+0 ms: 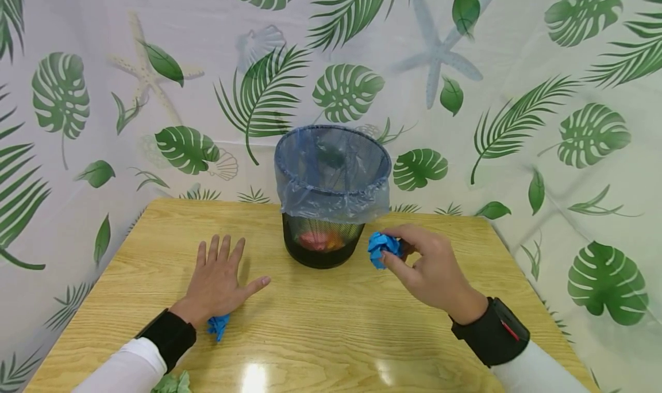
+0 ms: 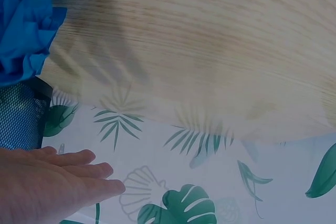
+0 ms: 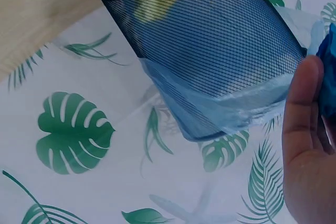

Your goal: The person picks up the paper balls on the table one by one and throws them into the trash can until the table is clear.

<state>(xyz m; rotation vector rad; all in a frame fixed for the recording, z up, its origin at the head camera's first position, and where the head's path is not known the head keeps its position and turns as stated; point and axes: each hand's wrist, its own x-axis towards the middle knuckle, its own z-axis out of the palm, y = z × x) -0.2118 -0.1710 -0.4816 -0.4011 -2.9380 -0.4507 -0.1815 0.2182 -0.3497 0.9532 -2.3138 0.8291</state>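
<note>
Between thumb and fingers, my right hand [image 1: 431,264] pinches a crumpled blue paper ball [image 1: 384,249], held just right of the bin. That ball [image 3: 328,77] also shows at the right edge of the right wrist view. My left hand [image 1: 219,281] is spread flat with its fingers straight, over the left part of the table. A second blue paper ball [image 1: 219,326] lies by its wrist, partly hidden under the hand. The black mesh bin [image 1: 323,249] has a translucent blue liner [image 1: 336,203] folded over its rim. Through the mesh, reddish and yellow crumpled pieces [image 1: 320,239] show at the bottom.
A pale green crumpled paper [image 1: 173,383] lies at the table's near left edge, partly cut off by the frame. The wooden table [image 1: 310,330] runs back to a leaf-printed cloth [image 1: 351,25] behind the bin and at both sides.
</note>
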